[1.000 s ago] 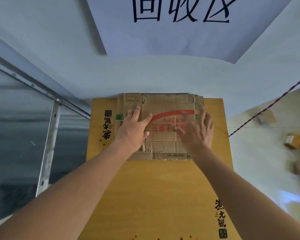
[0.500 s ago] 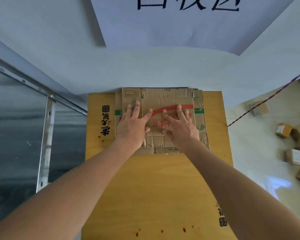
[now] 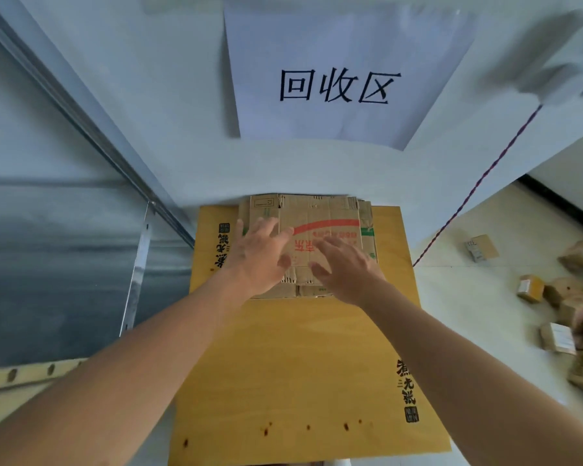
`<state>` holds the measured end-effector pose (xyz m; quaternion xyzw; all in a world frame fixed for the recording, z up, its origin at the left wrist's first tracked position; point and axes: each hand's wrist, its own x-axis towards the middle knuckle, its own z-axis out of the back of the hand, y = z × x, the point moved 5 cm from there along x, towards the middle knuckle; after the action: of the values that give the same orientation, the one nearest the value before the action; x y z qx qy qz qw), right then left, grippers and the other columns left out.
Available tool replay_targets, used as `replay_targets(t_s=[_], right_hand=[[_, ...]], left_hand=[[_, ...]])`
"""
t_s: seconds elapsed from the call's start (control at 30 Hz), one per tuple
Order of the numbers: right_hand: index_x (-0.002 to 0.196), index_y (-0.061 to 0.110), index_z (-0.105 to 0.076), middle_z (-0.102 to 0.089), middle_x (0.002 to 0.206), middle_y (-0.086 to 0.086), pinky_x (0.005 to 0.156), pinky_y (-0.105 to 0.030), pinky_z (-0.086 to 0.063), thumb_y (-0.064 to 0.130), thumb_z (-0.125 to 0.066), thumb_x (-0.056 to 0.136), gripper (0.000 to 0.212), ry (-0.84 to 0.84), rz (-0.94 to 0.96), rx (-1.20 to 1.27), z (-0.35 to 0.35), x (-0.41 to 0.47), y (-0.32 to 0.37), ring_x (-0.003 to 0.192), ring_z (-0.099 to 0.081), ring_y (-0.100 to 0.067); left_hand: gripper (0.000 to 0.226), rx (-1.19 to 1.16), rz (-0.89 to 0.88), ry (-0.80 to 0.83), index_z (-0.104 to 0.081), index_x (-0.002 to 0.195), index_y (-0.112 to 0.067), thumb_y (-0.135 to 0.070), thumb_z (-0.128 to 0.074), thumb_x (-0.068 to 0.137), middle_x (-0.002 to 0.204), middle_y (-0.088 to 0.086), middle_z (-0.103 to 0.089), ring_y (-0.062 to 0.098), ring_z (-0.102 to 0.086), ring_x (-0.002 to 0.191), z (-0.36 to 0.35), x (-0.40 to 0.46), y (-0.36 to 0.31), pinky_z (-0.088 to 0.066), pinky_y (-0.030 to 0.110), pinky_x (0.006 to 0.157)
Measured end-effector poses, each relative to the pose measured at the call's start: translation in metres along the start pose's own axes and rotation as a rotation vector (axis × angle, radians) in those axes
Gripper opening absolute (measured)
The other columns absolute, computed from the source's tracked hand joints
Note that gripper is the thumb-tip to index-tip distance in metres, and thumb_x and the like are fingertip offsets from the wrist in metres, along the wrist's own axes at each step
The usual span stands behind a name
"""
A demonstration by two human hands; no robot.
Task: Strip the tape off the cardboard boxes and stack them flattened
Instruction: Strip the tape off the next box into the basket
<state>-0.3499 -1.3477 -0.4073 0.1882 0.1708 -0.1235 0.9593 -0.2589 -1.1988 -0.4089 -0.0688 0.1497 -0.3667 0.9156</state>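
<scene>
Both hands, left and right, lie flat with fingers spread on the flattened cardboard stack, red-printed, at the bench's far edge below a "回收区" sign.

Flattened cardboard boxes stacked at the far end of a yellow board, against a white wall. The left hand and right hand, fingers extended, lie over the top sheet. Sign above; small boxes on the floor, right.
</scene>
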Motion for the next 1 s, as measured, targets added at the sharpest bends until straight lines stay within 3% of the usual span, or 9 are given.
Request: replay_targets(t_s=[0.1, 0.2, 0.33, 0.43, 0.57, 0.67, 1.0], right_hand=[[0.157, 0.032, -0.032, -0.036, 0.163, 0.006, 0.116, -0.048, -0.036, 0.059, -0.042, 0.103, 0.061, -0.067, 0.079, -0.026, 0.030, -0.036, 0.016, 0.148, -0.036, -0.023], [0.158, 0.034, -0.031, -0.033, 0.165, 0.005, 0.122, -0.044, -0.023, 0.065, -0.035, 0.101, 0.064, -0.160, 0.178, -0.062, 0.058, -0.081, 0.032, 0.155, -0.023, -0.021], [0.156, 0.035, -0.035, -0.031, 0.167, 0.004, 0.125, -0.041, -0.016, 0.068, -0.033, 0.100, 0.065, -0.247, 0.291, -0.122, 0.086, -0.149, 0.049, 0.157, -0.019, -0.020], [0.156, 0.037, -0.034, -0.027, 0.169, 0.006, 0.124, -0.041, -0.018, 0.071, -0.034, 0.098, 0.067, -0.283, 0.337, -0.138, 0.106, -0.201, 0.059, 0.157, -0.018, -0.019], [0.155, 0.038, -0.037, -0.032, 0.166, 0.007, 0.118, -0.044, -0.032, 0.074, -0.035, 0.096, 0.069, -0.349, 0.416, -0.156, 0.129, -0.272, 0.082, 0.150, -0.034, -0.020], [0.156, 0.038, -0.036, -0.031, 0.166, 0.006, 0.118, -0.045, -0.032, 0.075, -0.033, 0.096, 0.071, -0.394, 0.505, -0.183, 0.144, -0.322, 0.108, 0.150, -0.034, -0.020], [0.157, 0.033, -0.037, -0.033, 0.166, 0.003, 0.119, -0.042, -0.032, 0.070, -0.032, 0.100, 0.069, -0.476, 0.773, -0.217, 0.164, -0.436, 0.233, 0.151, -0.034, -0.020]], left_hand=[[0.065, 0.022, -0.011, -0.081, -0.036, 0.158, -0.028, -0.053, -0.050, 0.100, 0.165, 0.007, -0.031, 0.029, -0.026, 0.154, 0.034, -0.035, -0.016, -0.012, 0.061, 0.125], [0.066, 0.038, -0.013, -0.134, -0.033, 0.159, -0.029, -0.057, -0.043, 0.101, 0.167, 0.006, -0.027, 0.030, -0.026, 0.154, 0.062, -0.081, -0.036, -0.022, 0.056, 0.125], [0.065, 0.088, 0.006, -0.206, -0.031, 0.160, -0.029, -0.059, -0.041, 0.102, 0.169, 0.005, -0.023, 0.029, -0.028, 0.154, 0.096, -0.155, -0.073, -0.027, 0.052, 0.124], [0.064, 0.129, 0.037, -0.265, -0.033, 0.159, -0.028, -0.055, -0.044, 0.103, 0.168, 0.003, -0.024, 0.027, -0.032, 0.152, 0.120, -0.213, -0.106, -0.035, 0.051, 0.121], [0.063, 0.153, 0.083, -0.381, -0.031, 0.160, -0.026, -0.054, -0.041, 0.104, 0.168, 0.001, -0.026, 0.024, -0.032, 0.152, 0.153, -0.291, -0.142, -0.036, 0.046, 0.120], [0.065, 0.160, 0.151, -0.451, -0.025, 0.162, -0.028, -0.056, -0.038, 0.105, 0.169, -0.001, -0.023, 0.021, -0.028, 0.154, 0.178, -0.347, -0.157, -0.038, 0.048, 0.118], [0.063, 0.213, 0.340, -0.629, -0.028, 0.160, -0.031, -0.058, -0.035, 0.103, 0.165, -0.005, -0.030, 0.021, -0.036, 0.148, 0.237, -0.519, -0.141, -0.041, 0.047, 0.113]])
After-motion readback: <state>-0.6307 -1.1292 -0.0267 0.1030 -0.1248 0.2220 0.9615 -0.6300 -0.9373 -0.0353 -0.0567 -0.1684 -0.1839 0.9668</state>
